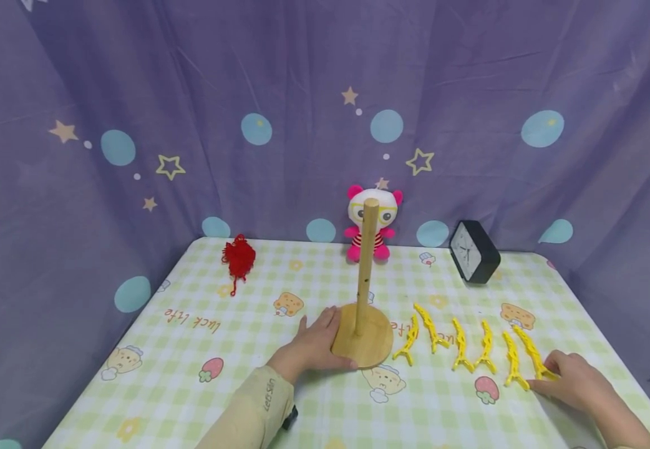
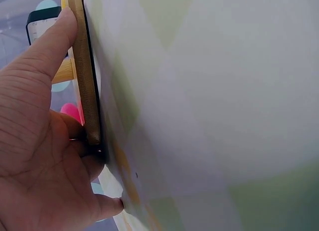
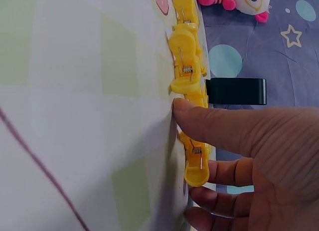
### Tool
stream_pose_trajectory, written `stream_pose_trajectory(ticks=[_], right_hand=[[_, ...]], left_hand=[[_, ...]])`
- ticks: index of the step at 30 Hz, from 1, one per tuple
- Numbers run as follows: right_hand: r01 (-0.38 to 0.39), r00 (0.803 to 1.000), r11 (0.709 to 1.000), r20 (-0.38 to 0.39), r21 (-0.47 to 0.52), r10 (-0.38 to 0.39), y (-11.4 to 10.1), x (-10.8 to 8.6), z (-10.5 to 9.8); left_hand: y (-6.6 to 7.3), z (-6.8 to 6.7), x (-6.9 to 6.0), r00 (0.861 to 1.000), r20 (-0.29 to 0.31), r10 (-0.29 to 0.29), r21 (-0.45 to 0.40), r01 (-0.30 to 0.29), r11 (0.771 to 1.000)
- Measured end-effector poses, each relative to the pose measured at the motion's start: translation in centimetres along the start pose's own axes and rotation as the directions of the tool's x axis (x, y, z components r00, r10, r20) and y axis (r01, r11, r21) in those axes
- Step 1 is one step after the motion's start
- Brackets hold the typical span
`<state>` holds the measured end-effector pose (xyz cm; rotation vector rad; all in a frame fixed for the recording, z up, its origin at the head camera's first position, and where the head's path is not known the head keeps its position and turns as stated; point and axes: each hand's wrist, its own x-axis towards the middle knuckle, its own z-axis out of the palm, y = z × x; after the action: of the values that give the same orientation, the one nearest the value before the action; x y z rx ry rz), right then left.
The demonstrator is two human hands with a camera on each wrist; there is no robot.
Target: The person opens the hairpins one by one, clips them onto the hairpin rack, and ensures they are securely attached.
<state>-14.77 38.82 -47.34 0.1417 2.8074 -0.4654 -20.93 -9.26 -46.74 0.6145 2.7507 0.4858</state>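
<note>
A wooden stand, with an upright pole (image 1: 366,268) on a round base (image 1: 378,340), is gripped at the base's rim by my left hand (image 1: 316,343). In the left wrist view, the thumb of my left hand (image 2: 30,126) lies on the base's edge (image 2: 87,76) and the fingers bend round its other end. Several yellow clips (image 1: 460,346) lie in a row right of the stand. My right hand (image 1: 577,383) is at the rightmost clip (image 1: 533,352), whose end (image 3: 197,168) lies between the thumb and fingers of my right hand (image 3: 259,161), with no firm pinch visible.
Along the back of the checked table (image 1: 162,386) stand a pink and white plush toy (image 1: 353,232) and a black clock (image 1: 482,252). A red tassel ornament (image 1: 239,257) lies at the back left. A purple curtain (image 1: 302,62) hangs behind.
</note>
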Motion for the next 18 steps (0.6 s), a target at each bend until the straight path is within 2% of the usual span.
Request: stream_pose_trajectory(ticks=[6, 13, 18], right_hand=[[-0.001, 1.000, 1.000, -0.003, -0.005, 0.001, -0.26, -0.11, -0.21], [-0.048, 0.999, 0.999, -0.005, 0.014, 0.048, -0.51, -0.25, -0.12], [-0.032, 0.999, 0.999, -0.035, 0.020, 0.033, -0.03, -0.33, -0.21]], left_hand=[[-0.03, 0.04, 0.05, 1.000, -0.003, -0.001, 0.007, 0.001, 1.000], [-0.07, 0.09, 0.16, 1.000, -0.004, 0.001, 0.003, -0.001, 1.000], [-0.11, 0.18, 0.28, 1.000, -0.008, -0.003, 0.010, 0.003, 1.000]])
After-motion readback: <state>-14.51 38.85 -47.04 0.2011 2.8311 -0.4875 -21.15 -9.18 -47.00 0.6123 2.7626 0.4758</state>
